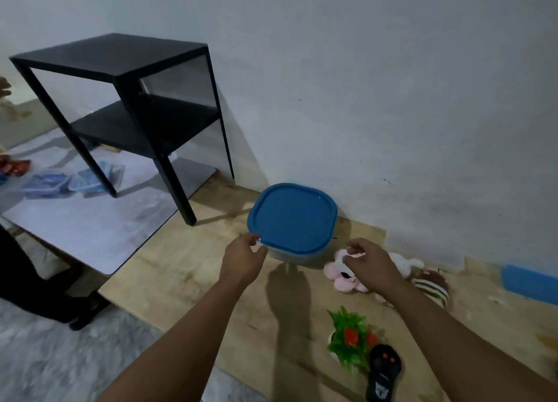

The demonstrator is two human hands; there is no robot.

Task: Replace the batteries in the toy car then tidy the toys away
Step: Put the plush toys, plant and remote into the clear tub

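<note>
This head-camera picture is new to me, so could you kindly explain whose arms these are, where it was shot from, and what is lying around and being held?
There is no machine here. A person wears a wide-angle camera on the head, looking forward and down, so the two bare arms reaching in from below are their own.

The left hand pinches the near corner of a blue lid that sits on a clear container by the wall. The right hand hovers beside it, fingers curled; I cannot tell whether it holds anything.

On the wooden floor lie a pink soft toy, a striped soft toy, a small artificial plant and a black remote control. A black side table stands to the left.
</note>
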